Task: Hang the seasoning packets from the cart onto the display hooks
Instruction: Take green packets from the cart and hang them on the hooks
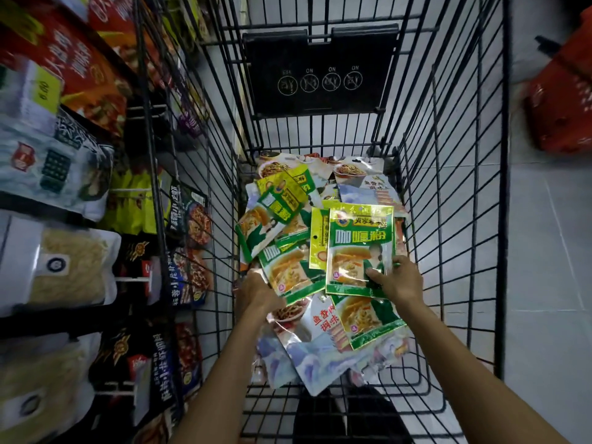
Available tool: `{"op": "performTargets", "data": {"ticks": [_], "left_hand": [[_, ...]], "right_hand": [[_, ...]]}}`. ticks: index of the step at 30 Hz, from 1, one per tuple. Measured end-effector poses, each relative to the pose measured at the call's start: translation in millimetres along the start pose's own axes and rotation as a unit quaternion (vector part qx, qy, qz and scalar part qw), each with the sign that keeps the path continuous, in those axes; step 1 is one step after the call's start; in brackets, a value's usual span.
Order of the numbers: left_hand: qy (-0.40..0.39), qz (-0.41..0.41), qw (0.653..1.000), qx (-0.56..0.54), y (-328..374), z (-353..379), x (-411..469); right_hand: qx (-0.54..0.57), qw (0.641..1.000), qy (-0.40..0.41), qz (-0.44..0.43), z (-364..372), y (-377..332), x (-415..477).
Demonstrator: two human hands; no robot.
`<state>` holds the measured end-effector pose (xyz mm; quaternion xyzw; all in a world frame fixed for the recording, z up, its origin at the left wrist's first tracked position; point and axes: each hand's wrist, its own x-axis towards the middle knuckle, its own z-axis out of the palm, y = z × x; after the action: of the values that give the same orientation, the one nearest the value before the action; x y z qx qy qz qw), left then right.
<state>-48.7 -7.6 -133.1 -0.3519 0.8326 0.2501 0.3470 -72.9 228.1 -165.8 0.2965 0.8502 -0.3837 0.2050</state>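
A black wire cart [455, 219] holds a heap of seasoning packets [288, 200], green-and-yellow ones and pale blue-and-white ones. My right hand [397, 280] pinches the lower right corner of a green curry powder packet [358, 248], held upright over the heap. My left hand [256, 290] reaches into the cart's left side and grips the edge of another green packet [288, 270] that lies tilted on the pile. The display hooks [134, 278] stick out from the shelving on the left, loaded with hanging packets.
The shelving on the left is packed with hanging bags: black sauce packets [189, 277], noodle bags [67, 267], red packets [80, 68]. A black child-seat flap [320, 72] stands at the cart's far end. A red basket [563, 97] sits on the tiled floor at the right.
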Motion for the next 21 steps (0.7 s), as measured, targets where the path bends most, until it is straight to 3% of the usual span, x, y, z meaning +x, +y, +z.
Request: {"op": "performTargets", "data": {"ticks": [4, 8, 12, 21], "left_hand": [[-0.028, 0.028, 0.995, 0.096, -14, -6, 4], [0.085, 0.037, 0.995, -0.023, -2, 1, 2], [0.118, -0.029, 0.985, -0.121, 9, 11, 1], [0.073, -0.093, 0.935, -0.333, 13, 8, 6]], "right_hand": [[0.002, 1.0, -0.018, 0.01, 3, 4, -5], [0.011, 1.0, -0.026, 0.013, 10, 4, -9], [0.022, 0.999, -0.028, 0.016, 15, 2, -13], [0.088, 0.994, -0.049, 0.041, 7, -9, -23]]}}
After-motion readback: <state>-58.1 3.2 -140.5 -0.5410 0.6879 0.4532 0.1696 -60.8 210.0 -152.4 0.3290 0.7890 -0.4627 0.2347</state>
